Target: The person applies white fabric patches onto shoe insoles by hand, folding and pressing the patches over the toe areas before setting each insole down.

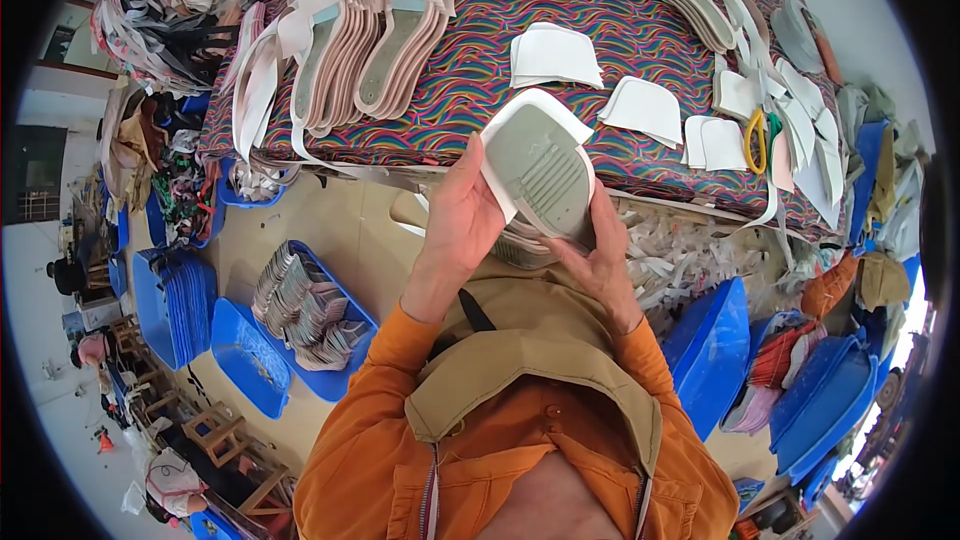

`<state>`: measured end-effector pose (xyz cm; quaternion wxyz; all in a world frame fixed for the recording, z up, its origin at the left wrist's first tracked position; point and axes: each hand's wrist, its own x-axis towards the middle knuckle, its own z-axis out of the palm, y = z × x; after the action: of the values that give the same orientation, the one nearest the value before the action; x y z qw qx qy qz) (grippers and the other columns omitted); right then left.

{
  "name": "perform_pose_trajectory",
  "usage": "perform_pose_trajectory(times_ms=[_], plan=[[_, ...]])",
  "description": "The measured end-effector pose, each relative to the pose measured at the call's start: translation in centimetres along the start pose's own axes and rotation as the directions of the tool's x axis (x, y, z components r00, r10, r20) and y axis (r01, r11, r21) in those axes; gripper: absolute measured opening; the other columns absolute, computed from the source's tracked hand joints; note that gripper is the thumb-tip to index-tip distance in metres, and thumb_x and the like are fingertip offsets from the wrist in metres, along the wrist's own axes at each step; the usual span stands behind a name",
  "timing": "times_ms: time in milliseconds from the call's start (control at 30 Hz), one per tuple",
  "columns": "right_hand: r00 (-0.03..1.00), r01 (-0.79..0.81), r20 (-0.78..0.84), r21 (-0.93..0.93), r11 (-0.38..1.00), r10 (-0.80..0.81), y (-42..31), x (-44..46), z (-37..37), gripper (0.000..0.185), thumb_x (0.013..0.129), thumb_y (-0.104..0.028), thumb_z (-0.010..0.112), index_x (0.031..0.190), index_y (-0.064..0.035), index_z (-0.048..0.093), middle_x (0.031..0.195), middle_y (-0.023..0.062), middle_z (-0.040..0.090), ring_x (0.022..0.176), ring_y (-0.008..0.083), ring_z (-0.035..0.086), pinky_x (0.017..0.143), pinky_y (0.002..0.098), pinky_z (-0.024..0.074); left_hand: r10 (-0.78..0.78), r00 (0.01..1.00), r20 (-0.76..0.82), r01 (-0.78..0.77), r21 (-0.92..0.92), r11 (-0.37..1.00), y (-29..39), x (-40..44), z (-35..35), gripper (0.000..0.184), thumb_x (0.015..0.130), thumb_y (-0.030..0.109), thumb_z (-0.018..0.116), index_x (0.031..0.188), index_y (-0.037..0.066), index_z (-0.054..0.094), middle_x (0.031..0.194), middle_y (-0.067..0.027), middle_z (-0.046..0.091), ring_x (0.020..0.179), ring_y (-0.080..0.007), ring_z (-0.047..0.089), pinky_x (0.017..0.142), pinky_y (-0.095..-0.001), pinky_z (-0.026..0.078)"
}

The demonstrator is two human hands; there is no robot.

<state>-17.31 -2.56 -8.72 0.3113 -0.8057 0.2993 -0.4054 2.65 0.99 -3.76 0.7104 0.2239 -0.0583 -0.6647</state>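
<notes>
One left hand (462, 218) and one right hand (604, 252) held a grey insole (540, 165) mid-frame, white piece (574, 121) behind it.
Head view: both were half-closed around its edges; insole stacks (338, 65) at upper left looked already fitted, while loose white pieces (555, 57), upper centre to right, seemed unused.

Bright, even light; white glare (912, 312) between three and four o'clock. Fisheye distortion warps the patterned tabletop (476, 48) at twelve; black vignetting rings everything.

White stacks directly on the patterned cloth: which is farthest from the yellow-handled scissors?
The leftmost white stack, just beyond the held piece; the others sit rightward, closer to the scissors.
</notes>
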Motion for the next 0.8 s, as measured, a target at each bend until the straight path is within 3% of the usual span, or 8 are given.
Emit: perform_pose_trajectory(times_ms=[200, 267, 333, 400, 500, 667, 767, 800], plan=[[0.984, -0.144, -0.071, 0.201, 0.969, 0.161, -0.5, 0.8, -0.4, 0.081, 0.081, -0.016, 0.079, 0.147, 0.0105, 0.038, 0.138, 0.0214, 0.057, 0.124, 0.033, 0.059, 0.102, 0.0408, 0.0475, -0.046, 0.99, 0.131, 0.056, -0.073, 0.996, -0.2, -0.4, 0.5, 0.052, 0.108, 0.036, 0.046, 0.143, -0.001, 0.047, 0.144, -0.013, 0.056, 0.133, -0.0265, 0.053, 0.115, -0.0446, 0.038], [0.97, -0.179, -0.112, 0.282, 0.942, 0.218, -0.3, 1.5, -0.2, 0.078, 0.084, -0.018, 0.077, 0.146, 0.0103, 0.039, 0.137, 0.0193, 0.058, 0.122, 0.0305, 0.06, 0.102, 0.0401, 0.0478, -0.04, 0.955, 0.293, -0.038, 0.257, 0.966, -0.9, -0.7, 0.5, 0.053, 0.105, 0.032, 0.052, 0.146, -0.002, 0.045, 0.148, -0.0144, 0.052, 0.136, -0.0289, 0.05, 0.116, -0.0452, 0.037], [0.902, -0.239, -0.078, 0.73, 0.641, 0.425, 0.8, 2.6, 0.0, 0.071, 0.088, -0.02, 0.073, 0.146, 0.0073, 0.042, 0.138, 0.017, 0.058, 0.119, 0.0252, 0.06, 0.099, 0.0364, 0.0486, -0.055, 0.929, 0.365, -0.11, 0.415, 0.903, -1.6, -1.3, 1.3, 0.055, 0.104, 0.03, 0.056, 0.147, -0.002, 0.043, 0.15, -0.0151, 0.05, 0.138, -0.0301, 0.048, 0.117, -0.0454, 0.036], [0.865, -0.226, -0.012, 0.883, 0.412, 0.501, 0.7, 3.7, 0.4, 0.068, 0.091, -0.021, 0.071, 0.146, 0.0058, 0.043, 0.138, 0.0159, 0.057, 0.118, 0.0226, 0.06, 0.098, 0.0346, 0.0489, 0.071, 0.927, 0.369, -0.373, 0.881, 0.291, -2.3, -1.8, 3.2, 0.061, 0.097, 0.017, 0.065, 0.15, 0.0, 0.041, 0.153, -0.0181, 0.045, 0.14, -0.0323, 0.046, 0.116, -0.0447, 0.035], [0.824, -0.211, 0.091, 0.965, 0.153, 0.56, -3.0, 6.7, 1.2, 0.06, 0.096, -0.025, 0.065, 0.146, 0.0029, 0.045, 0.132, 0.0105, 0.06, 0.11, 0.0174, 0.059, 0.091, 0.03, 0.0489, 0.229, 0.854, 0.467, -0.505, 0.85, 0.151, -3.3, -0.7, 3.0, 0.06, 0.092, 0.009, 0.066, 0.148, 0.003, 0.046, 0.15, -0.022, 0.047, 0.14, -0.0364, 0.046, 0.112, -0.0434, 0.039], [0.825, -0.406, 0.262, 0.891, 0.202, 0.5, -2.8, 9.0, 2.4, 0.048, 0.097, -0.021, 0.064, 0.14, -0.0004, 0.055, 0.125, 0.0068, 0.063, 0.108, 0.0161, 0.058, 0.089, 0.0296, 0.0489, 0.368, 0.745, 0.556, -0.595, 0.804, -0.01, -1.1, 1.4, 0.9, 0.052, 0.091, 0.005, 0.067, 0.141, 0.002, 0.055, 0.15, -0.0205, 0.048, 0.136, -0.0312, 0.05, 0.109, -0.038, 0.041], [0.956, -0.212, -0.081, 0.47, 0.857, 0.281, -1.3, 10.0, 0.8, 0.034, 0.096, -0.016, 0.065, 0.128, -0.0036, 0.066, 0.116, 0.0066, 0.066, 0.108, 0.0179, 0.06, 0.088, 0.0294, 0.0494, 0.428, 0.739, 0.52, -0.492, 0.851, -0.186, 3.6, 2.7, 0.5, 0.039, 0.094, 0.007, 0.065, 0.133, 0.006, 0.065, 0.143, -0.0217, 0.054, 0.133, -0.0325, 0.052, 0.104, -0.038, 0.046], [0.954, -0.215, -0.092, 0.459, 0.862, 0.286, -0.4, 9.9, -0.2, 0.034, 0.096, -0.016, 0.065, 0.128, -0.0036, 0.066, 0.116, 0.0066, 0.066, 0.108, 0.0179, 0.06, 0.088, 0.0294, 0.0494, 0.469, 0.741, 0.481, -0.435, 0.875, -0.211, 5.2, 3.3, 0.2, 0.038, 0.095, 0.01, 0.065, 0.133, 0.009, 0.066, 0.142, -0.0233, 0.054, 0.132, -0.0351, 0.053, 0.102, -0.0395, 0.048]])
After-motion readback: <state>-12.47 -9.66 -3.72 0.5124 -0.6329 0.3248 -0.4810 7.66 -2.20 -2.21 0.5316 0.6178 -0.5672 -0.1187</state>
